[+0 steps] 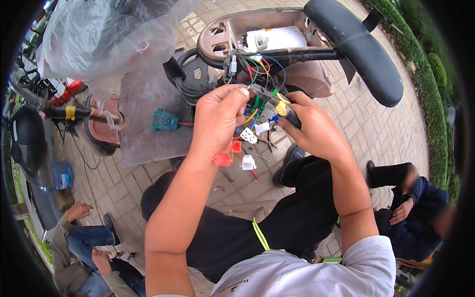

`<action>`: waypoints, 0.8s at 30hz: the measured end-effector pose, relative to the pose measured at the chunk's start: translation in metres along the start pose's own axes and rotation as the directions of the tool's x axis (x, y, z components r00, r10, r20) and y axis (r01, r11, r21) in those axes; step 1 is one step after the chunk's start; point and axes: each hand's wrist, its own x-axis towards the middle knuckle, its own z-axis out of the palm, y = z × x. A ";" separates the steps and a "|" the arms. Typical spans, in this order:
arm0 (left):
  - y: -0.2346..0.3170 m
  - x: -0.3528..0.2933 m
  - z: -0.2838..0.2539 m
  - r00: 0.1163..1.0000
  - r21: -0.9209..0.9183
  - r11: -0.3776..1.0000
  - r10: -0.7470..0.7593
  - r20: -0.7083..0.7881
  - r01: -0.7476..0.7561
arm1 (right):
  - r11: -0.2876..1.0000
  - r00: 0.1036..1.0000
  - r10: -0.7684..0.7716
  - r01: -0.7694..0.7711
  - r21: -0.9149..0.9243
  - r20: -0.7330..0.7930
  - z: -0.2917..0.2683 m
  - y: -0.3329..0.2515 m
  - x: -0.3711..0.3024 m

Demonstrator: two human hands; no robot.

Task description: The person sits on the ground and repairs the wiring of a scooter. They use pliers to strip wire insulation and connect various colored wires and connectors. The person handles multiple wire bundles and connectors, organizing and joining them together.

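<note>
My right hand (316, 126) is closed round a pair of pliers (265, 94) with yellow and dark handles. Their jaws point left, up to the fingertips of my left hand (217, 111). Thumb and forefinger of that hand pinch a thin wire at the jaws, its end partly hidden by the fingers. Behind both hands a bundle of coloured wires (258, 68) spills from the scooter's frame. Below the pliers hang white connectors (249, 135) and red connectors (222, 159). Another white connector (248, 162) dangles lower, over the paving.
An opened scooter body (210, 27) with a black seat (356, 47) stands ahead. A teal multimeter (165, 120) lies on the footboard (136, 138). Clear plastic sheeting (106, 37) covers the front left. One person (74, 247) sits at lower left, another (410, 227) at lower right.
</note>
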 end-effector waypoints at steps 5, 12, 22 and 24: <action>-0.001 0.001 0.000 1.000 -0.020 1.000 0.001 -0.005 -0.001 | 1.000 1.000 0.020 -0.020 0.009 0.006 0.001 -0.001 0.001; 0.000 0.000 0.002 1.000 -0.001 1.000 0.016 -0.002 -0.016 | 0.999 1.000 0.019 -0.020 0.027 0.006 0.001 -0.002 0.000; -0.006 -0.001 0.002 0.999 0.004 0.999 0.043 -0.013 -0.043 | 0.998 1.000 0.020 -0.020 0.057 0.015 0.002 -0.001 0.000; -0.007 0.000 0.001 0.999 -0.001 0.999 0.039 -0.006 -0.039 | 0.997 1.000 0.013 -0.015 0.069 0.020 0.002 0.000 0.001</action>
